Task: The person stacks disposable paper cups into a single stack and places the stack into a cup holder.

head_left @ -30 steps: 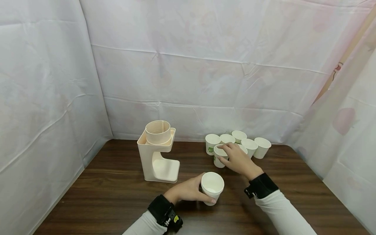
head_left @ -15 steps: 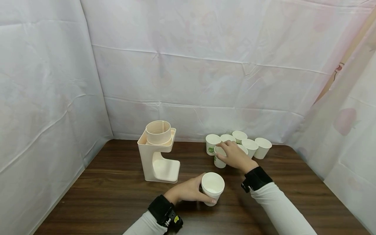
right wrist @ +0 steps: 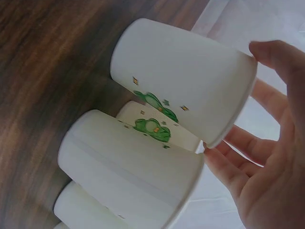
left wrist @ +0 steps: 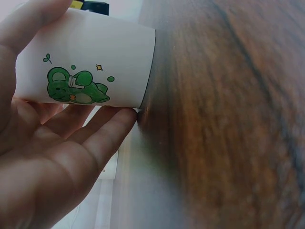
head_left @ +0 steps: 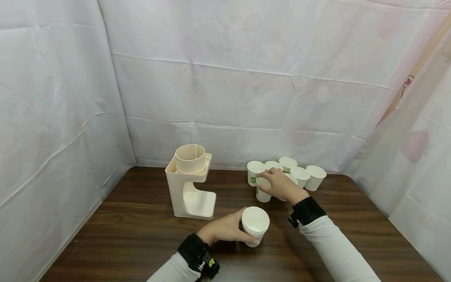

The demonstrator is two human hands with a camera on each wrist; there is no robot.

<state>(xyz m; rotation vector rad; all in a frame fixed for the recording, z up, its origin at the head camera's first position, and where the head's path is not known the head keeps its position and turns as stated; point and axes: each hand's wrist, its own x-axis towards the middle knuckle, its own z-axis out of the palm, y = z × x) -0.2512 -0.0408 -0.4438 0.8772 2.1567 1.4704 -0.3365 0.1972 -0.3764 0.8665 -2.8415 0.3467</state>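
Near the table's front, my left hand (head_left: pixel 227 228) holds what looks like a small stack of nested white paper cups (head_left: pixel 254 223), fingers and thumb around the side. The left wrist view shows a green cartoon animal printed on the outer cup (left wrist: pixel 100 52), its base by the tabletop. My right hand (head_left: pixel 283 187) pinches the rim of an upright white paper cup (head_left: pixel 262 194), the front-left one of a group. In the right wrist view, thumb and fingers span the mouth of that cup (right wrist: pixel 186 71); another paper cup (right wrist: pixel 128 167) stands close beside it.
Several more white paper cups (head_left: pixel 315 178) stand at the back right, partly behind my right hand. A cream dispenser-like stand (head_left: pixel 174 196) with a round open top sits left of centre on the dark wooden table (head_left: pixel 134 235). White cloth (head_left: pixel 225 98) hangs around the table.
My right hand and forearm have shifted slightly left, and the fingers have come closer around the cup's rim. My left hand and its cups stay where they were.
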